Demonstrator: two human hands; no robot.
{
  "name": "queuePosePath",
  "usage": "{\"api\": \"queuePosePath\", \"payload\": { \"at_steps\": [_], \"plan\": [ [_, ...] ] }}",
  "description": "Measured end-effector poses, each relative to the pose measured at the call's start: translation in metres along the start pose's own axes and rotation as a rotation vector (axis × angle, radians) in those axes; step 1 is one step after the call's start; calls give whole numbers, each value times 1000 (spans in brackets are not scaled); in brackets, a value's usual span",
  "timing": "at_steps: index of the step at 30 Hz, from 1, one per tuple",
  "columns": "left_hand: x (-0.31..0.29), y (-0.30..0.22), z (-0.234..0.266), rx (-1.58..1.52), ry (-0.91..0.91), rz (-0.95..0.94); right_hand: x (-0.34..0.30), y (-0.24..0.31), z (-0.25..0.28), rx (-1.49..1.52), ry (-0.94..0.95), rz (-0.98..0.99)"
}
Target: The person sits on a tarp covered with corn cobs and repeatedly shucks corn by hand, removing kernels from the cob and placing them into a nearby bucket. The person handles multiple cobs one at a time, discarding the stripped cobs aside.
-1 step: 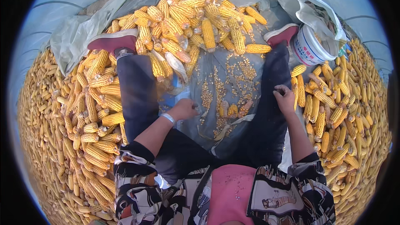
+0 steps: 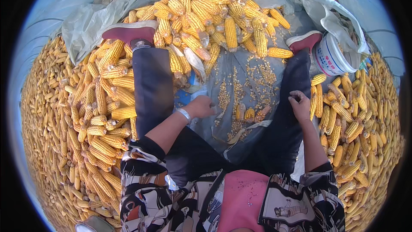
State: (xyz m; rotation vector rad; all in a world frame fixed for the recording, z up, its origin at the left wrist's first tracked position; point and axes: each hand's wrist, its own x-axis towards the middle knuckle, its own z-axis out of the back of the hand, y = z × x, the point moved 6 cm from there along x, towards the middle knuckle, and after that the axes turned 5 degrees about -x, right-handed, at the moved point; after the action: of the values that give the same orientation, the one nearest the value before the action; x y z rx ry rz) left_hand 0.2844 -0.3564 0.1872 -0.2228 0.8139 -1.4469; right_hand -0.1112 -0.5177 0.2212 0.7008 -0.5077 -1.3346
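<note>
Head view: two hands, one bucket.

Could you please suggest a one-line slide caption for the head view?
Seated among corn cobs, left hand touching the grey sheet strewn with loose kernels, right hand resting on the leg.

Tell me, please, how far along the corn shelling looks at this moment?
Barely begun. Done: a thin scatter of loose kernels on the grey sheet between the legs. In hand: the left hand rests on the sheet beside the kernels; the right hand pinches something too small to identify. Left: the cob pile ahead and heaps of unshelled cobs on the left and right.
</note>
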Motion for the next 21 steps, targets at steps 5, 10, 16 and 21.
{"api": "queuePosePath", "payload": {
  "at_steps": [5,10,16,21],
  "plan": [
    [35,-8,89,270,-174,-3,35,52,-84,-70,377,181],
    [60,1,145,548,-399,-25,98,121,-149,-11,331,259],
    [122,35,152,658,-477,28,152,197,-201,-495,227,239],
    [159,49,148,647,-290,48,163,220,-230,-635,118,124]
  ]
}}
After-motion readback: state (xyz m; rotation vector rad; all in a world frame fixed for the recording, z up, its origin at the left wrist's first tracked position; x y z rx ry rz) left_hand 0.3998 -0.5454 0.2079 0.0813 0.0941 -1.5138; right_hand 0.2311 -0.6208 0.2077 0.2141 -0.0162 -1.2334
